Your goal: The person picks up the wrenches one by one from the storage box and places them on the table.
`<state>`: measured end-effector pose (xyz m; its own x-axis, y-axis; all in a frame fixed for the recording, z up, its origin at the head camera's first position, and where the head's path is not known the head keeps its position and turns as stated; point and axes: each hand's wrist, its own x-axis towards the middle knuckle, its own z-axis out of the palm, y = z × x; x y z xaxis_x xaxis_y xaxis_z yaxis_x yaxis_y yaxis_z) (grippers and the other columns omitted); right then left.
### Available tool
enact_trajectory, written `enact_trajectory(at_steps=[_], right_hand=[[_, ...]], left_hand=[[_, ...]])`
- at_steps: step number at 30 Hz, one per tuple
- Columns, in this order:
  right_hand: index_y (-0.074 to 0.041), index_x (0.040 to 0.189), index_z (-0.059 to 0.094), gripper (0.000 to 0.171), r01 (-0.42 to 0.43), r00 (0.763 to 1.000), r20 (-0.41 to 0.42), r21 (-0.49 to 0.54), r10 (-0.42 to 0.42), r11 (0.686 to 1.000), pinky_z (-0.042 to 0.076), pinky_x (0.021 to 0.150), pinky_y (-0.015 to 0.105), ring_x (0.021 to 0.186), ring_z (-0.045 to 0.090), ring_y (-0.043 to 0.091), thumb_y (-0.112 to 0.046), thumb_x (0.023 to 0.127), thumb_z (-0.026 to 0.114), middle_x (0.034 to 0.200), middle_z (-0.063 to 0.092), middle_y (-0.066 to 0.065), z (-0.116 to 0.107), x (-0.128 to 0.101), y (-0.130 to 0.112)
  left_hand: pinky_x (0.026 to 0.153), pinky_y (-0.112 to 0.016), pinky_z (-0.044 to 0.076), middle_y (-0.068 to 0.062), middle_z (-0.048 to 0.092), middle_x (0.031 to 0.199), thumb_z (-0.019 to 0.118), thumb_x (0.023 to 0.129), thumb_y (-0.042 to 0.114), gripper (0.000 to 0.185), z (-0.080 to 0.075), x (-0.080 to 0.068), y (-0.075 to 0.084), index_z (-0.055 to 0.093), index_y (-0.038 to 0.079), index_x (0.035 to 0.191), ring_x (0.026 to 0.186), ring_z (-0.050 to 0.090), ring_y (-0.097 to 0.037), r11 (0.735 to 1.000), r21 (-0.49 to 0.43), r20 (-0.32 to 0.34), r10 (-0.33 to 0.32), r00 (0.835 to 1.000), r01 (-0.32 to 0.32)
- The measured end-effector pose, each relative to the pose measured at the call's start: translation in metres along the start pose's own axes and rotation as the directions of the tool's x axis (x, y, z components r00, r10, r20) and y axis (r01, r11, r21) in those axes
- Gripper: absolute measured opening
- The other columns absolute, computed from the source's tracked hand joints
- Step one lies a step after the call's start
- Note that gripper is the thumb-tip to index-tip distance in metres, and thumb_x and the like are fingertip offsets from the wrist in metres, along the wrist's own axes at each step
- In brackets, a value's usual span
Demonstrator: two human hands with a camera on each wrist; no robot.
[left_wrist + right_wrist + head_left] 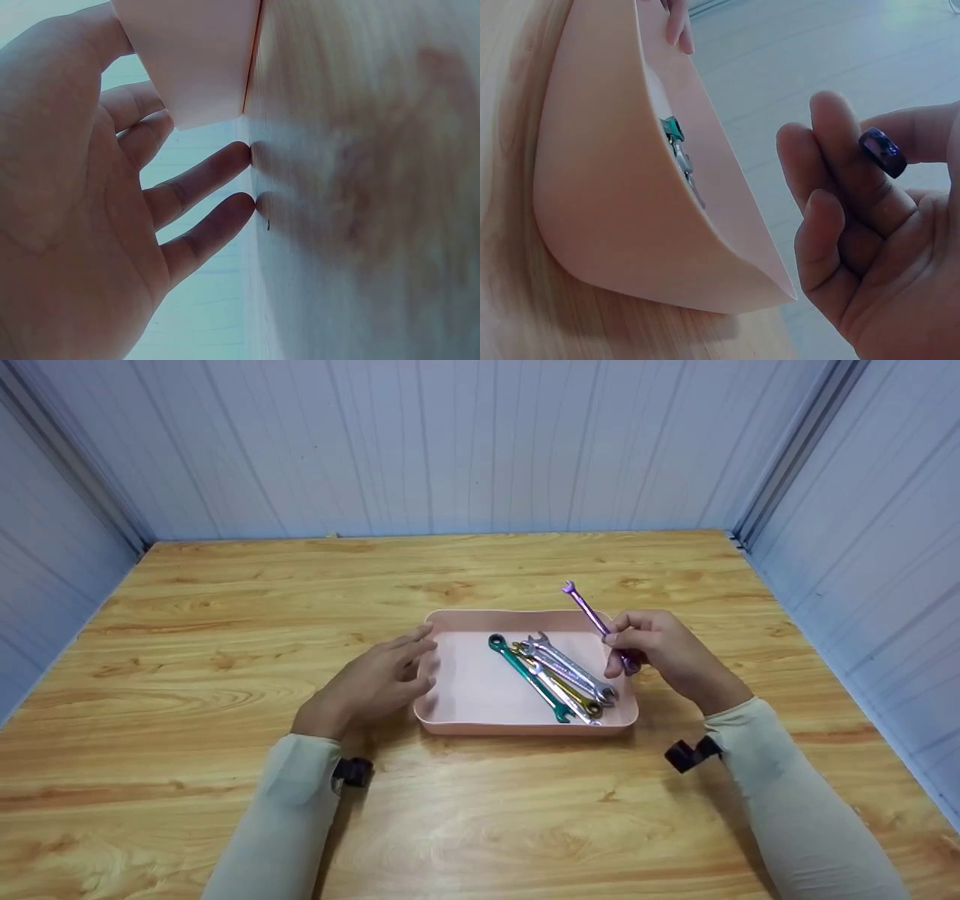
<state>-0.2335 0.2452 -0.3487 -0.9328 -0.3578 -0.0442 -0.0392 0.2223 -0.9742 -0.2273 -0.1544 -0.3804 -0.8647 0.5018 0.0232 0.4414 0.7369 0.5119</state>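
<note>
Purple wrench end (883, 152) pinched in right hand (877, 255) fingers beside pink tray (622, 195).

You wear long, close-fitting sleeves in a pale cream-grey on both arms; the left sleeve (289, 802) and the right sleeve (795, 802) each end at the wrist in a plain edge, with soft folds along the cloth. A small black camera mount (351, 772) sits under your left wrist, and a matching black mount (691, 753) sits under your right wrist. Your hands are bare, without gloves or rings.
</note>
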Motion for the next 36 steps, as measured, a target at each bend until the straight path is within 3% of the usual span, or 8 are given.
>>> enact_trajectory(at_steps=[11,17,23,36], right_hand=[[0.006,0.093,0.06,0.011,0.101,0.99,-0.105,0.075,-0.093,0.992,0.051,0.057,0.026,0.059,0.066,0.016,-0.003,0.098,0.056,0.065,0.066,0.008,-0.01,0.001,0.01],[0.014,0.095,0.057,0.017,0.081,0.986,-0.153,0.062,-0.071,0.995,0.054,0.059,0.028,0.059,0.066,0.015,-0.003,0.098,0.056,0.065,0.064,0.007,-0.017,0.003,0.013],[0.006,0.091,0.06,0.013,0.076,0.981,-0.182,0.072,-0.061,0.994,0.053,0.058,0.026,0.059,0.065,0.014,-0.001,0.098,0.053,0.066,0.064,0.006,-0.023,0.004,0.018],[0.007,0.089,0.061,0.013,0.061,0.969,-0.247,0.183,-0.014,0.981,0.051,0.053,0.025,0.056,0.067,0.017,0.001,0.097,0.053,0.062,0.063,0.008,-0.041,0.004,0.029]], left_hand=[[0.114,-0.045,0.032,0.002,0.024,0.165,0.058,0.101,0.031,0.056,0.0,0.0,-0.002,0.046,0.011,0.152,0.148,0.028,-0.02,1.0,-0.019,-0.011,0.018,1.0,-0.018],[0.115,-0.046,0.031,0.004,0.023,0.165,0.058,0.101,0.032,0.057,-0.001,-0.001,-0.002,0.044,0.011,0.153,0.148,0.027,-0.02,1.0,-0.027,-0.009,0.012,1.0,-0.012],[0.115,-0.047,0.031,0.004,0.022,0.165,0.058,0.101,0.032,0.057,0.0,-0.001,-0.002,0.045,0.011,0.152,0.148,0.026,-0.022,0.999,-0.032,-0.004,0.011,1.0,-0.011],[0.114,-0.045,0.032,0.002,0.025,0.164,0.058,0.1,0.03,0.056,0.0,0.0,-0.001,0.046,0.01,0.152,0.148,0.028,-0.021,0.999,-0.035,-0.013,0.018,1.0,-0.018]])
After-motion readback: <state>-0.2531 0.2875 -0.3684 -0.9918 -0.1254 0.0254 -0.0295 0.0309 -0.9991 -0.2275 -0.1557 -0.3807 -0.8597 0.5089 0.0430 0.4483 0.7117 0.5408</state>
